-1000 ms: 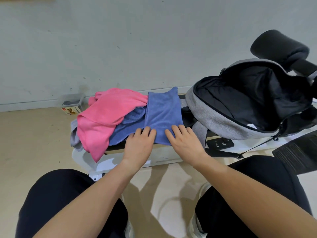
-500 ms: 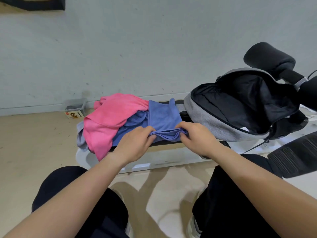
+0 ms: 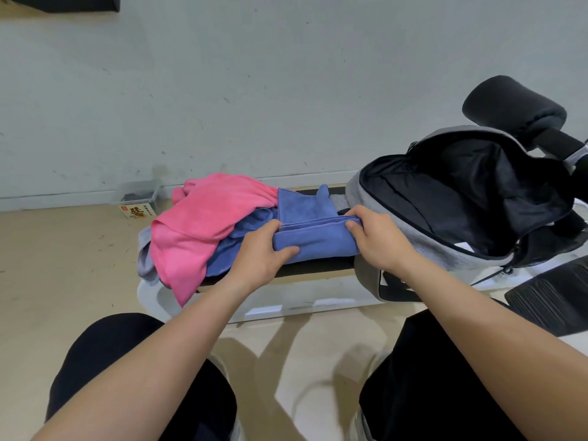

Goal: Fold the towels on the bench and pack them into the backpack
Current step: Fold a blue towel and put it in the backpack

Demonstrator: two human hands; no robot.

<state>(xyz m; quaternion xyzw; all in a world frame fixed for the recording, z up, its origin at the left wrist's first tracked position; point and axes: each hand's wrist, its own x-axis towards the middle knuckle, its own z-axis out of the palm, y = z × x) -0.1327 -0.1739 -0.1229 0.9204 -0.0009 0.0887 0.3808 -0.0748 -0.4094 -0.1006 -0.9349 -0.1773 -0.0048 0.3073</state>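
Gripping the soft blue cloth towel (image 3: 315,241), the left hand (image 3: 257,251) and right hand (image 3: 378,240) curl round its two ends on the black padded bench (image 3: 318,269). The open grey fabric backpack (image 3: 423,238) sits just beyond the right hand; a crumpled pink towel (image 3: 203,227) lies beside the left hand.

One wide-angle camera sits on the person's head and faces forward and down, close above the counter (image 3: 318,269). The counter's near edge crosses mid-frame. The wall (image 3: 286,90) beyond its far edge fills the upper half, and the person's own legs (image 3: 121,354) fill the bottom corners. No second view overlaps it.
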